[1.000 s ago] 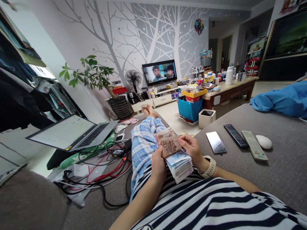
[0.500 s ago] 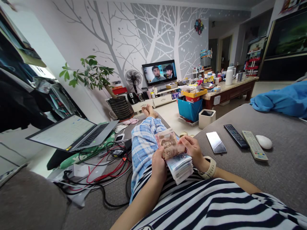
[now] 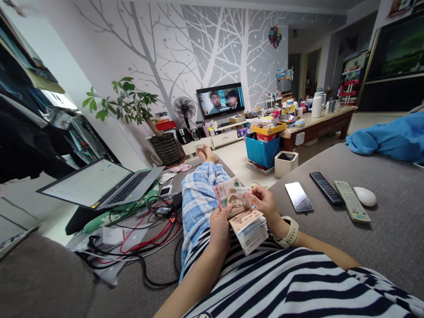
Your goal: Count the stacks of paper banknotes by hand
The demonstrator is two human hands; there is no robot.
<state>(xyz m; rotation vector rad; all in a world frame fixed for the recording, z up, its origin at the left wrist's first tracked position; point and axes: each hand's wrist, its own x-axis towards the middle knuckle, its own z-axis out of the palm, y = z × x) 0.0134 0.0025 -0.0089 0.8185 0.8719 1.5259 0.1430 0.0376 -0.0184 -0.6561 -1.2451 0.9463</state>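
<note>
A thick stack of banknotes (image 3: 251, 234) is bent over between my hands above my lap. My left hand (image 3: 220, 227) grips it from the left side, thumb on top. My right hand (image 3: 265, 204) is closed at the far right edge, its thumb and fingers pinching a note. The uppermost upright note (image 3: 233, 196) is pinkish with a portrait, and an orange-brown note tops the folded-down part. Fingers beneath the stack are hidden. On my right wrist is a pale watch (image 3: 289, 232).
A phone (image 3: 298, 197), a black remote (image 3: 326, 188), a pale remote (image 3: 351, 201) and a white mouse (image 3: 365, 196) lie on the grey sofa to the right. Left are an open laptop (image 3: 99, 183) and tangled cables (image 3: 145, 243). A cluttered table (image 3: 318, 123) stands beyond.
The note facing up is now pinkish rather than brown, and an orange-brown note covers the blue one on the folded part. My right hand shifted slightly; my left stayed put.
</note>
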